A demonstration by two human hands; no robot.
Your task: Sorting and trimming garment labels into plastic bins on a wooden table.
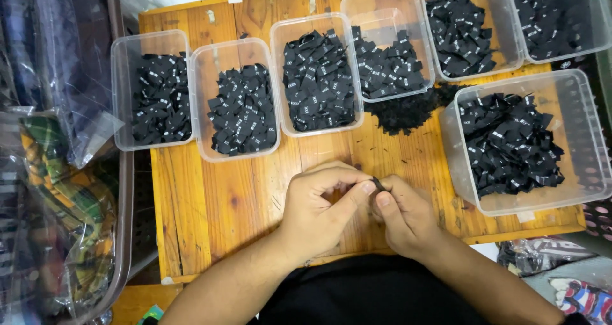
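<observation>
Two hands: left hand and right hand pinch one small black fabric label together.
Label place: over the wooden table, below the clear plastic tubs of black labels.

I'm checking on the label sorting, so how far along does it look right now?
Done: seven clear plastic tubs on the wooden table already hold small black fabric labels. In hand: the left hand and right hand pinch one black label between their fingers. Left: a loose heap of black labels lies unsorted on the table between the tubs.
</observation>
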